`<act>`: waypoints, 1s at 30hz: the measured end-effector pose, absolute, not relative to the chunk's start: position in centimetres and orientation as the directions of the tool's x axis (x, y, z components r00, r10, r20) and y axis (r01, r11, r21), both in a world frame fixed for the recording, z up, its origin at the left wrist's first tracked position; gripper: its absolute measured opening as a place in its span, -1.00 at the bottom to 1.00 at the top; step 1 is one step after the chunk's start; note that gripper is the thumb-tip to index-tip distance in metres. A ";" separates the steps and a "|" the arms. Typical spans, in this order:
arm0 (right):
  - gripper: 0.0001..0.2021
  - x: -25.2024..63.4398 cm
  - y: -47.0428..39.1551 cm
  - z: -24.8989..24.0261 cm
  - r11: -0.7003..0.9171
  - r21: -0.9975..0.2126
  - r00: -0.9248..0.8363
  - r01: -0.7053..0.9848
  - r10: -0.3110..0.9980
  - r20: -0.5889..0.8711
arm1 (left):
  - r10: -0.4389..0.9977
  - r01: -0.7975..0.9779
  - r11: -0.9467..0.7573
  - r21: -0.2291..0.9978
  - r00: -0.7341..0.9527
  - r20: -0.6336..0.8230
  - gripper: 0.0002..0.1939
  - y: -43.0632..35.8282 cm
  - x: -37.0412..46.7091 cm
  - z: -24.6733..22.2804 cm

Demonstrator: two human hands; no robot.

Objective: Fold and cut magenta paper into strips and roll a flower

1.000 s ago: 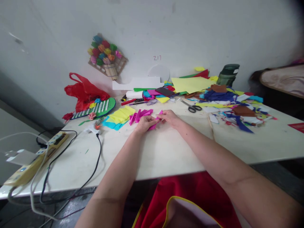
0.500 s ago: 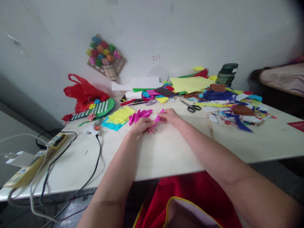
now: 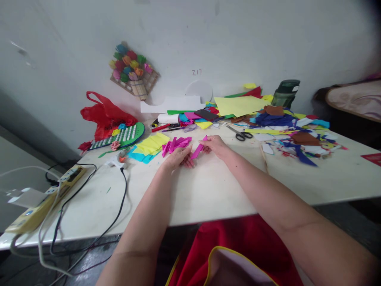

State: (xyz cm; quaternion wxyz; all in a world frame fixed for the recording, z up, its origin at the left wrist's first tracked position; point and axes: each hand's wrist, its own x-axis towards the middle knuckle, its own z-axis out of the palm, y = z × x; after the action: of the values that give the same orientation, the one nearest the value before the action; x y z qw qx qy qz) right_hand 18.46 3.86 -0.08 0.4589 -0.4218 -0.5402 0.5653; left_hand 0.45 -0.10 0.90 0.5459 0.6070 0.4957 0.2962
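Note:
My right hand (image 3: 214, 145) pinches the upper end of a folded magenta paper strip (image 3: 197, 151), which slants down to the left over the table. Just left of the strip is my left hand (image 3: 179, 157), its fingers apart and the palm partly turned up; I see nothing in it. Behind that hand lies a small pile of magenta paper strips (image 3: 177, 144). Yellow paper pieces (image 3: 152, 143) rest on blue paper (image 3: 142, 156) further left.
Black-handled scissors (image 3: 243, 136) lie beyond my right hand. Coloured paper scraps (image 3: 276, 119) heap at the back right, near a green bottle (image 3: 285, 93). On the left are a glue gun (image 3: 117, 159), its black cord and a power strip (image 3: 44, 202). A thin stick (image 3: 263, 159) lies right.
My left hand has let go of the magenta strip's lower end and its fingers have opened. The right hand keeps hold of the strip, almost in the same place.

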 end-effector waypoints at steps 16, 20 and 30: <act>-0.82 17.5 3.3 0.0 -0.018 -0.997 -0.238 -0.072 0.971 -0.001 | 0.957 0.272 -0.213 0.939 0.253 0.144 -0.60 0.6 1.5 -0.3; -0.79 17.3 3.3 -0.4 -0.002 -0.998 -0.274 -0.067 0.962 0.017 | 0.942 0.375 -0.324 0.869 0.214 0.259 -0.59 0.7 1.8 -0.3; -0.70 17.7 3.9 -1.0 0.027 -0.997 -0.311 -0.074 0.949 0.049 | 0.926 0.354 -0.334 0.873 0.295 0.235 -0.62 0.6 1.6 -0.4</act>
State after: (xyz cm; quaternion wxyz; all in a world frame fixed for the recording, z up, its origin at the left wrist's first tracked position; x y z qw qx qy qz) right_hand 17.73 3.85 -1.04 0.4410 -0.3874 -0.5650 0.5799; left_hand 1.60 0.57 -0.38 0.3652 0.7169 0.4466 0.3915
